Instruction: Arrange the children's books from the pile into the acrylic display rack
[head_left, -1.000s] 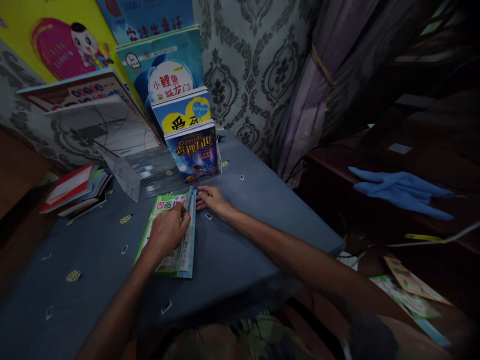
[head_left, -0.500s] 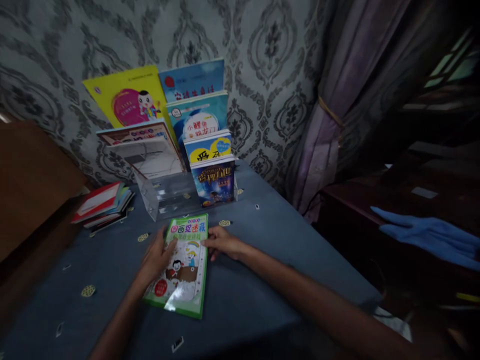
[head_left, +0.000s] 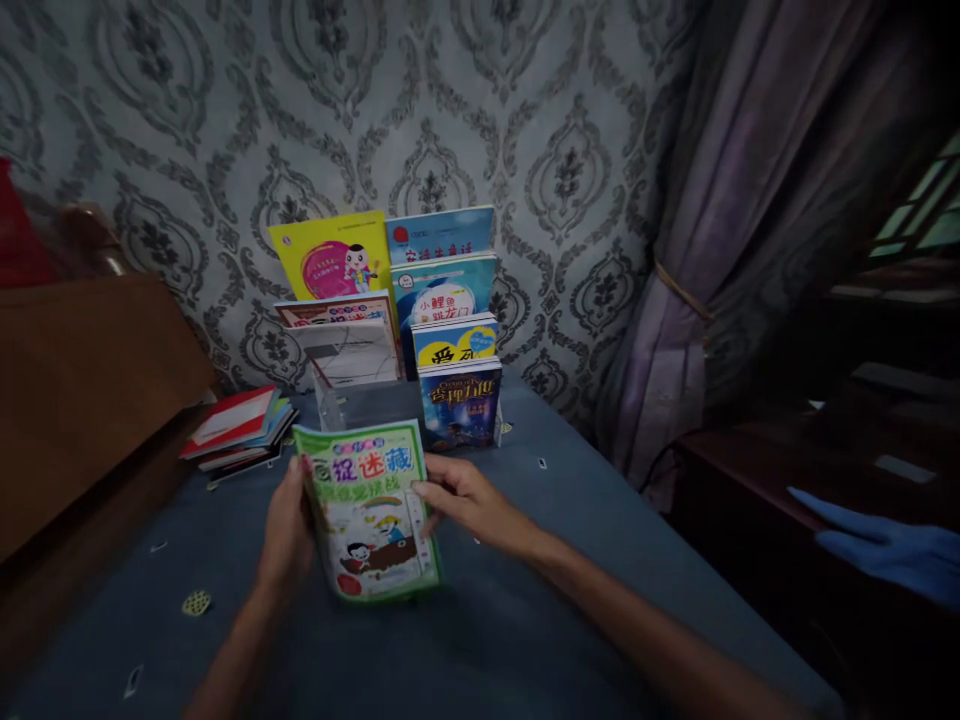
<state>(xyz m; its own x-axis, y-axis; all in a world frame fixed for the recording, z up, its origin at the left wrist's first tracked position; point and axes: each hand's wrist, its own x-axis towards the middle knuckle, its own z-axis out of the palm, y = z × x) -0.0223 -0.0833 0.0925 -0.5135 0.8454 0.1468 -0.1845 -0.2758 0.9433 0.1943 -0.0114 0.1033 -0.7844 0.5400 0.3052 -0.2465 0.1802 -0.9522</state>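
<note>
A green-edged picture book (head_left: 382, 530) is held between both hands, tilted up with its cover facing me. My left hand (head_left: 289, 520) grips its left edge, fingers partly hidden behind it. On the right edge, my right hand (head_left: 472, 505) pinches the book with thumb in front. Just behind is a clear stepped stand (head_left: 328, 402) bearing a yellow book (head_left: 330, 255), several blue-covered books on its right side and a dark blue book (head_left: 459, 405) in front. A white-covered book (head_left: 349, 355) stands on its left side.
A pile of thin books (head_left: 236, 425) lies left of the stand on the blue tablecloth (head_left: 585, 580). A brown box (head_left: 90, 390) is at the far left. At the right are a tied curtain (head_left: 667, 300) and a blue glove (head_left: 892, 550) on a dark surface.
The green-edged book has been raised and tilted more upright, with both hands moving along with it. My view has shifted, so the stand appears lower and further right.
</note>
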